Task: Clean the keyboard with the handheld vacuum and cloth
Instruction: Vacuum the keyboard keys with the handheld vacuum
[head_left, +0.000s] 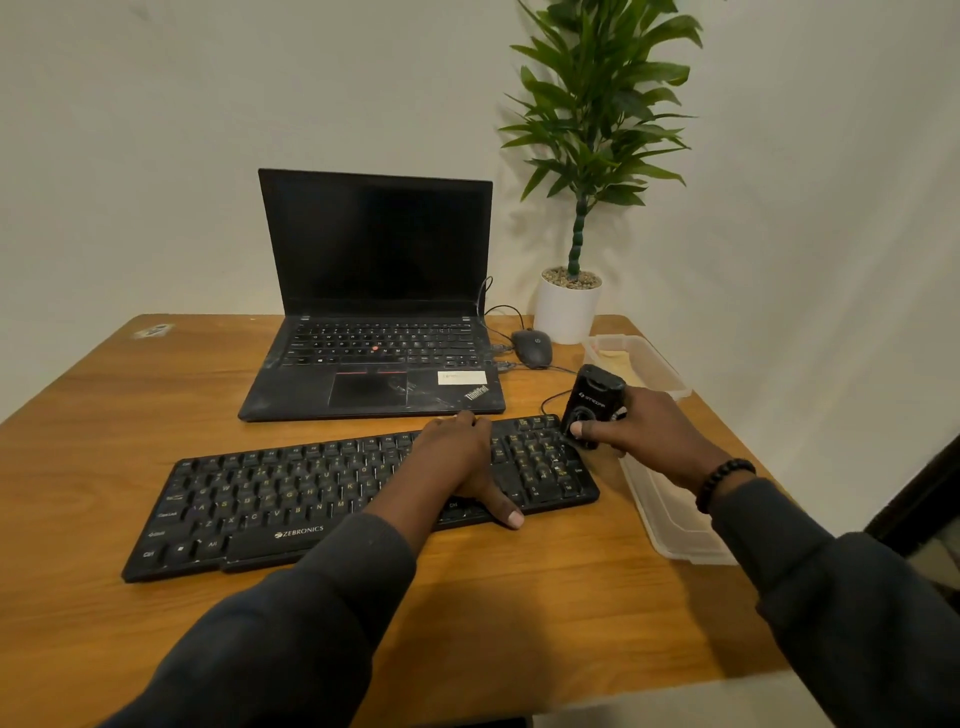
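Keyboard (291, 499) lies on the wooden counter (545, 613) before the laptop (374, 312). His left hand (462, 462) rests flat across its right-centre keys, fingers straight, hiding them. His right hand (649, 426) grips the black handheld vacuum (592, 405) at the keyboard's far right corner; its nozzle is out of sight. His right arm partly covers a clear plastic tub (670, 519); what's inside is hard to make out.

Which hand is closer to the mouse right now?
Right. The right hand grips the vacuum at the keyboard's right end, just in front of the mouse. The left hand lies flat on the keys, farther left of it.
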